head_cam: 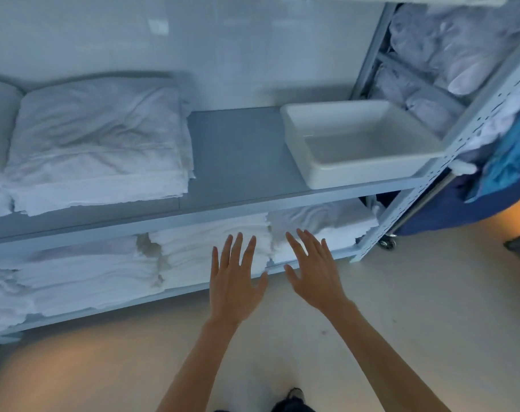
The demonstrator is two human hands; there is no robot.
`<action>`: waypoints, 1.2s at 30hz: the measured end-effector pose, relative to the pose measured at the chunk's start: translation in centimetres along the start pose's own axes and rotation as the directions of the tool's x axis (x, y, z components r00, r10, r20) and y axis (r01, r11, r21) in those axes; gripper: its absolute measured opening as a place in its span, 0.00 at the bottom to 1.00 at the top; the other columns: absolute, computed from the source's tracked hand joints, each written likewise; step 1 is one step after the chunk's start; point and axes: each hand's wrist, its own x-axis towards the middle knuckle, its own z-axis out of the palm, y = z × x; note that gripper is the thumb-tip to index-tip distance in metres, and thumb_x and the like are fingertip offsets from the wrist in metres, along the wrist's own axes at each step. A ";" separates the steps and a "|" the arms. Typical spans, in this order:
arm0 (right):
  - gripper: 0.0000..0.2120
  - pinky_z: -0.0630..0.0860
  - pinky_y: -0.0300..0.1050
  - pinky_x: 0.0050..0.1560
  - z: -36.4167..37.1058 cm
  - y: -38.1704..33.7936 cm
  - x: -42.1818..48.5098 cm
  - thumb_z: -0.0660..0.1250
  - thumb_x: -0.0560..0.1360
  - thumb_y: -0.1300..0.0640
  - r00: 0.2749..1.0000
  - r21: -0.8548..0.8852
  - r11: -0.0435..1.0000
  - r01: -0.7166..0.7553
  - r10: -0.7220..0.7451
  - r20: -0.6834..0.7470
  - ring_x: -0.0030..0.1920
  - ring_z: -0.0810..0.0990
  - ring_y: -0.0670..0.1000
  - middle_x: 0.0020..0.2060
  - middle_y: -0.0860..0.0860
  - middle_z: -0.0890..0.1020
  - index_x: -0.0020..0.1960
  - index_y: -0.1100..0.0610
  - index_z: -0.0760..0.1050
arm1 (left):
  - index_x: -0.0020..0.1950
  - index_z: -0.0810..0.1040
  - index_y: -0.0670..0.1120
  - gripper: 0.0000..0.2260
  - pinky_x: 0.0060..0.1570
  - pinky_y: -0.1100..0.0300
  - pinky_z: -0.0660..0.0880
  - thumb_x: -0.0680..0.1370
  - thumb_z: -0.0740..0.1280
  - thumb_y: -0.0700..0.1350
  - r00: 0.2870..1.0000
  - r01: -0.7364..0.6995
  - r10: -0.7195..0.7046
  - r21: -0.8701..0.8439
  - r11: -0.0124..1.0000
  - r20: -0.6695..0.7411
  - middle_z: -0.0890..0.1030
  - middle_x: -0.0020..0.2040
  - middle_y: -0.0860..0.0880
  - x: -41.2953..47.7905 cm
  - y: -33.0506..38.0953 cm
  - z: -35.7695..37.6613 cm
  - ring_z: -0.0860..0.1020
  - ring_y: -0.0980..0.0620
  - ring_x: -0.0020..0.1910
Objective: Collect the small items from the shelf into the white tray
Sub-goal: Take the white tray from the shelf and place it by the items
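A white rectangular tray [346,166] stands on the right end of the grey shelf [238,162], and nothing shows inside it. My left hand [233,281] and my right hand [315,270] are stretched out side by side in front of the lower shelf, palms down, fingers spread, holding nothing. Both hang below and in front of the tray, apart from it. No small items are visible on the shelf.
Folded white towels [95,144] lie on the left of the shelf. More white towel stacks [199,251] fill the lower shelf behind my hands. A perforated metal upright [431,179] frames the right end. Beyond it are bagged linen [437,55] and a blue wheeled cart [496,179].
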 end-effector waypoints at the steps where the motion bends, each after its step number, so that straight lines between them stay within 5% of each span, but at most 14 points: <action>1: 0.30 0.49 0.54 0.75 -0.7 2.2 0.0 0.62 0.77 0.50 1.000 -0.018 1.000 -0.010 0.010 0.012 0.76 0.56 0.54 0.75 0.55 0.61 0.75 0.53 0.56 | 0.74 0.62 0.48 0.29 0.73 0.43 0.52 0.75 0.65 0.54 1.000 -0.017 0.017 -0.006 1.000 -0.003 0.63 0.74 0.44 1.0 2.1 0.8 0.58 0.43 0.75; 6: 0.30 0.46 0.53 0.76 -4.4 12.5 -0.3 0.58 0.78 0.49 0.998 -0.063 0.997 -0.047 0.049 0.033 0.77 0.52 0.52 0.76 0.53 0.57 0.76 0.50 0.51 | 0.72 0.66 0.46 0.30 0.71 0.40 0.57 0.72 0.69 0.52 0.998 -0.067 0.067 -0.045 0.997 -0.003 0.66 0.72 0.43 5.7 11.6 4.3 0.63 0.42 0.73; 12: 0.29 0.50 0.54 0.76 -7.3 20.8 0.3 0.60 0.78 0.51 0.994 -0.045 0.993 -0.112 0.111 -0.013 0.76 0.55 0.54 0.75 0.54 0.61 0.75 0.53 0.56 | 0.70 0.69 0.45 0.31 0.67 0.39 0.62 0.70 0.72 0.52 0.986 -0.167 0.167 0.001 0.986 0.008 0.70 0.70 0.43 11.0 18.7 7.3 0.66 0.40 0.70; 24: 0.29 0.49 0.54 0.75 -7.2 32.6 8.0 0.61 0.78 0.51 0.987 -0.078 0.984 -0.159 0.156 -0.042 0.76 0.56 0.55 0.75 0.54 0.61 0.76 0.54 0.55 | 0.76 0.53 0.50 0.31 0.74 0.47 0.43 0.77 0.58 0.58 0.966 -0.243 0.240 0.029 0.970 0.094 0.53 0.77 0.47 22.9 23.4 14.7 0.49 0.47 0.77; 36: 0.28 0.45 0.52 0.76 -7.5 42.9 22.9 0.52 0.81 0.48 0.992 -0.202 0.977 -0.061 0.082 0.096 0.77 0.49 0.51 0.77 0.50 0.53 0.77 0.52 0.47 | 0.76 0.51 0.49 0.30 0.74 0.47 0.44 0.77 0.56 0.58 0.976 -0.169 0.163 0.031 0.985 0.143 0.56 0.77 0.47 36.7 26.3 20.8 0.51 0.47 0.76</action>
